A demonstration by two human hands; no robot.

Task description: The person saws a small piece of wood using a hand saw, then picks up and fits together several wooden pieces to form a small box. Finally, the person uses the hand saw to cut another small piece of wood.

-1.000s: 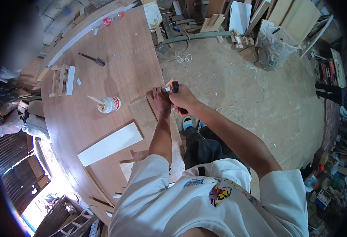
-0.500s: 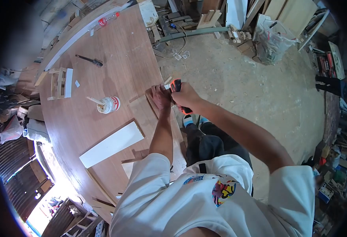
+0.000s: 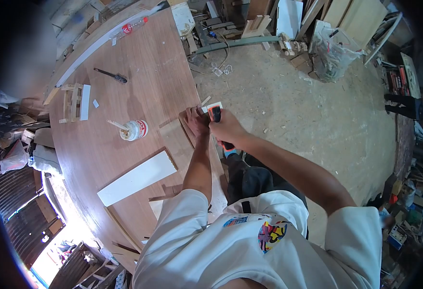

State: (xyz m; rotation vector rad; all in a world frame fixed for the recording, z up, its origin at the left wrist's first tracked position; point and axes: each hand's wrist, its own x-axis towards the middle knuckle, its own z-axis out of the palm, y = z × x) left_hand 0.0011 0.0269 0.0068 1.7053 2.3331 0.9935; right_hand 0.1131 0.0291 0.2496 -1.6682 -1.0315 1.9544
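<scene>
At the right edge of the wooden table (image 3: 144, 91), my left hand (image 3: 198, 121) presses down on a small wooden piece with a white face (image 3: 215, 105), which juts past the edge. My right hand (image 3: 227, 129) is wrapped round the orange and black handle of a tool (image 3: 215, 114), close beside my left fingers. The tool's working end is mostly hidden. Under my left hand and forearm lies a wooden board (image 3: 186, 129). Nearer to me on the table rests a long white board (image 3: 137, 178).
A white tub with a stick (image 3: 135, 130), a dark brush-like tool (image 3: 110, 75), a small wooden frame (image 3: 73, 103) and a plastic bottle (image 3: 133, 25) are on the table. A filled clear bag (image 3: 336, 55) stands on the floor.
My right hand and the tool have shifted slightly downward, and more of the white-faced piece shows beyond the tool. My left hand holds nearly the same place.
</scene>
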